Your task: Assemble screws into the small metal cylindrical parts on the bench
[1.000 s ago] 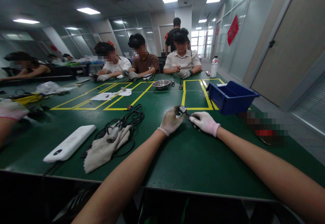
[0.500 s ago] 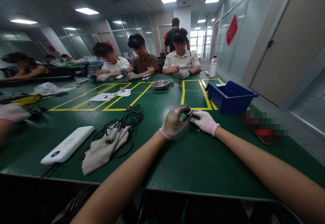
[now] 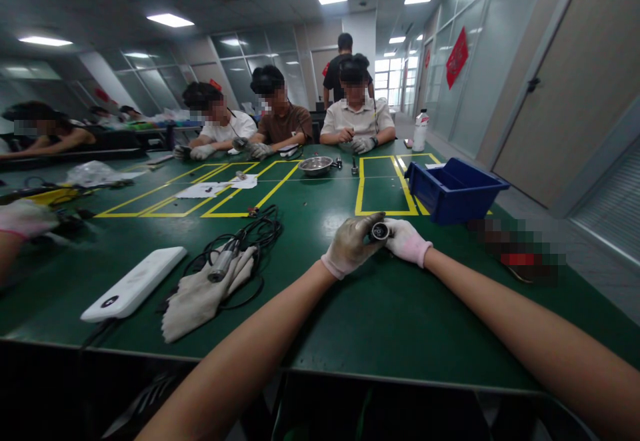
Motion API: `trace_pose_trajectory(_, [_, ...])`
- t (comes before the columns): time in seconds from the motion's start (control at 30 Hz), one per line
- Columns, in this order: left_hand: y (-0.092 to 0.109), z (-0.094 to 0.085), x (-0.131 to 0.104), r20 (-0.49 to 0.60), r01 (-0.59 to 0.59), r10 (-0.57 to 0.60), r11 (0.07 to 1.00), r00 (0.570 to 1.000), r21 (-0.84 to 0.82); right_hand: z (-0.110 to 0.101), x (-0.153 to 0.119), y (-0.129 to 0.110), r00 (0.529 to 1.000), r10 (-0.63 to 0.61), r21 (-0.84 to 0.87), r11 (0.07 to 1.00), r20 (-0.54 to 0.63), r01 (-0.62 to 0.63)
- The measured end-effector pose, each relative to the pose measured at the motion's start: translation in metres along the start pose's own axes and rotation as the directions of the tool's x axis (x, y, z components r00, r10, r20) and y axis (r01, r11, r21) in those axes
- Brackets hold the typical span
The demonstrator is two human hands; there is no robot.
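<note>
Between my gloved hands is a small round metal cylinder [image 3: 380, 231], its hollow end facing me with dark detail inside. My left hand [image 3: 354, 244], in a soiled white glove, is closed around its left side, thumb and fingers wrapped on it. My right hand [image 3: 407, 241], in a cleaner glove with a pinkish cuff, grips it from the right; its fingertips are partly hidden behind the cylinder. Both hands are just above the green table [image 3: 345, 334].
A blue bin [image 3: 453, 198] stands beyond my right hand. Left lie a white power bank [image 3: 134, 284], a grey glove [image 3: 193, 301], a metal cylinder [image 3: 223, 261] and black cables [image 3: 270, 228]. A metal bowl [image 3: 316, 166] sits farther back. Co-workers sit opposite; another person's gloved hand [image 3: 27, 220] is at far left.
The cylinder has turned so its open end faces me, and it sits slightly lower and to the right. My left hand has shifted right and changed its grip around it.
</note>
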State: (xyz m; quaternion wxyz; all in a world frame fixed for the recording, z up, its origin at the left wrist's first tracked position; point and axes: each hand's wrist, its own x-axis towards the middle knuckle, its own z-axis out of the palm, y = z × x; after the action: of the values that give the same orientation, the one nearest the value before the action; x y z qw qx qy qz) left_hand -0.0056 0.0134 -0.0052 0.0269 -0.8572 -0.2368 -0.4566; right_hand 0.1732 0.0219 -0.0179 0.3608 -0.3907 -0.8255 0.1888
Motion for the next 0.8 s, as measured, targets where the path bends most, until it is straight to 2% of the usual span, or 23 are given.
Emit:
trace_pose_trajectory(0.2, [0.003, -0.001, 0.0, 0.039, 0.02, -0.019, 1.0, 0.999, -0.024, 0.0, 0.0, 0.001, 1.0, 0.005, -0.001, 1.0, 0.02, -0.005])
trace_pose_trajectory(0.3, [0.004, 0.0, -0.001, 0.003, 0.149, -0.149, 0.987, 0.989, -0.056, -0.001, 0.001, 0.0, 1.0, 0.012, -0.046, 0.999, 0.019, -0.011])
trace_pose_trajectory(0.37, [0.002, 0.001, -0.001, -0.03, 0.296, -0.3, 0.95, 0.953, -0.1, -0.001, 0.002, -0.003, 0.999, 0.027, -0.084, 0.996, 0.016, -0.026])
trace_pose_trajectory(0.47, [-0.01, 0.004, -0.002, -0.037, 0.483, -0.501, 0.85, 0.865, -0.209, -0.002, 0.002, -0.007, 0.997, 0.069, -0.125, 0.99, 0.018, -0.066])
trace_pose_trajectory(0.53, [-0.022, 0.006, -0.004, 0.0, 0.577, -0.598, 0.772, 0.801, -0.266, -0.002, 0.002, -0.01, 0.996, 0.086, -0.16, 0.984, 0.02, -0.082])
trace_pose_trajectory(0.6, [-0.033, 0.005, -0.007, 0.093, 0.64, -0.643, 0.718, 0.761, -0.273, -0.002, 0.002, -0.011, 0.995, 0.093, -0.204, 0.975, 0.022, -0.087])
trace_pose_trajectory(0.67, [-0.038, 0.002, -0.011, 0.194, 0.646, -0.617, 0.731, 0.763, -0.219, -0.002, 0.002, -0.011, 0.995, 0.098, -0.235, 0.968, 0.022, -0.091])
trace_pose_trajectory(0.8, [-0.037, -0.006, -0.015, 0.286, 0.539, -0.497, 0.838, 0.819, -0.086, -0.001, 0.001, -0.009, 0.995, 0.1, -0.257, 0.962, 0.007, -0.095])
